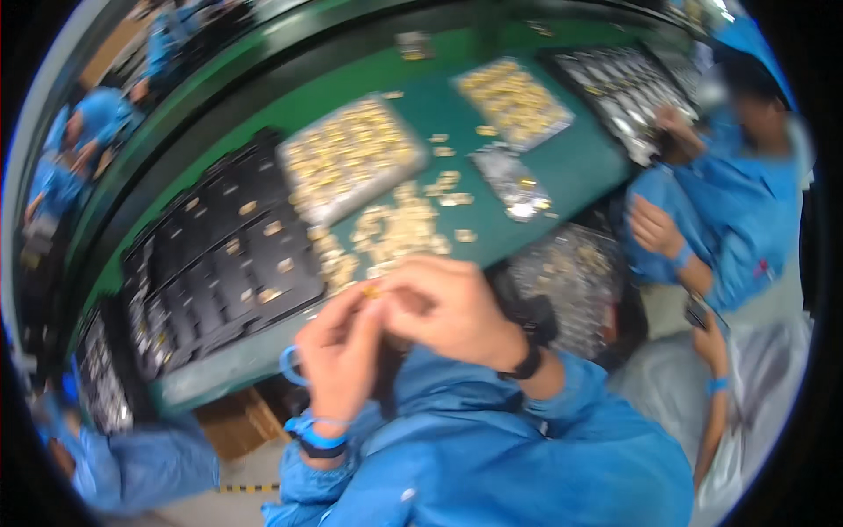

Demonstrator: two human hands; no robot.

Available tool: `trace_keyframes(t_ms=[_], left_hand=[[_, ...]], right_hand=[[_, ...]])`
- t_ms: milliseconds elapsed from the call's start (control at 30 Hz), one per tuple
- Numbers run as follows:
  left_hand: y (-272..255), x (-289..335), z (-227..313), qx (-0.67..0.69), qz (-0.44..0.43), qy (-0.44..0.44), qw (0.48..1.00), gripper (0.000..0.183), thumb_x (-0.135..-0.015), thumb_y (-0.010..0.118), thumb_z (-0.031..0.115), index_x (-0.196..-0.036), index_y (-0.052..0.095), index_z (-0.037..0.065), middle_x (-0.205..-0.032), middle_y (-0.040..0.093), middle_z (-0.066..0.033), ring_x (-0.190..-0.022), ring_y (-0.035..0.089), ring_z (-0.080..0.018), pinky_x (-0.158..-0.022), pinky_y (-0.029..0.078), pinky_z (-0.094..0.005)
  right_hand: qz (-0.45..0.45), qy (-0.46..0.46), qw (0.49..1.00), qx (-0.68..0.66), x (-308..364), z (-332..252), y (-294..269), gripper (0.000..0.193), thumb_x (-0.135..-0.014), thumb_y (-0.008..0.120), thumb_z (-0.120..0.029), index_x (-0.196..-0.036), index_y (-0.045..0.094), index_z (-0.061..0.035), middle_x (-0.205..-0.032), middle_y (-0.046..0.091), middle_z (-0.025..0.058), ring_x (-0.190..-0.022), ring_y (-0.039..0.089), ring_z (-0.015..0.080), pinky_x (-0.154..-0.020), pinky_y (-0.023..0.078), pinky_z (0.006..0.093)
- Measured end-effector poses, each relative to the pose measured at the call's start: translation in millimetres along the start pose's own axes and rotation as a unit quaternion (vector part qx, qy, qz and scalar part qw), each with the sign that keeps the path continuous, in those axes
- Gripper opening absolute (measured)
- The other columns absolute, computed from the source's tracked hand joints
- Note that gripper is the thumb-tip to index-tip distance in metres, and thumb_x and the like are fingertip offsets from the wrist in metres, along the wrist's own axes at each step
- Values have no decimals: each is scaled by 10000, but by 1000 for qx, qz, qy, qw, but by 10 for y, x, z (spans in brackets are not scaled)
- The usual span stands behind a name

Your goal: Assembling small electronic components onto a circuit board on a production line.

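Note:
My left hand and my right hand meet just in front of me, fingertips pinched together on one small gold-coloured part. The picture is blurred, so which hand bears the part more is hard to tell. A blue strap circles my left wrist and a black band my right. Just beyond my fingers a loose heap of gold parts lies on the green table. A black compartment tray with a few parts in its pockets sits to the left of the heap.
Two clear trays full of gold parts lie farther back. A silvery bag rests between them. A person in blue sits at my right beside a dark tray. Other blue-clad people work at the far left.

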State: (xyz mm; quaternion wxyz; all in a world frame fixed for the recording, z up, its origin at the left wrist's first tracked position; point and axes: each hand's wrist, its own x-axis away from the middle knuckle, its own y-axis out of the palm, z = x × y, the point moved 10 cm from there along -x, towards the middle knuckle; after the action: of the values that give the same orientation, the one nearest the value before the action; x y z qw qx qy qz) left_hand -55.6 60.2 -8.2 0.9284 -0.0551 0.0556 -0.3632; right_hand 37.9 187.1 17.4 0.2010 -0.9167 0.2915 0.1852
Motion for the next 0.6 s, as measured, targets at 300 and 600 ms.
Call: trace_keyframes(t_ms=[300,600], left_hand=[[-84,-115,-102,11,25,3,1000,239,-1065,656,109,-1176,722,-93,-1002,750,-93,-885,699,-106,-761,582,-229],[-337,-101,-55,-25,-3,5,1000,245,-1030,660,20,-1237,677,-110,-1016,760,-155,-887,779,-237,-814,627,-312]], right_hand=[[56,-80,994,-47,29,21,112,122,-890,717,-41,-923,603,-14,-839,587,119,-703,620,313,-623,505,419],[109,-52,993,11,-298,208,-24,124,-916,721,-77,-885,626,-5,-811,642,132,-746,683,333,-649,529,413]])
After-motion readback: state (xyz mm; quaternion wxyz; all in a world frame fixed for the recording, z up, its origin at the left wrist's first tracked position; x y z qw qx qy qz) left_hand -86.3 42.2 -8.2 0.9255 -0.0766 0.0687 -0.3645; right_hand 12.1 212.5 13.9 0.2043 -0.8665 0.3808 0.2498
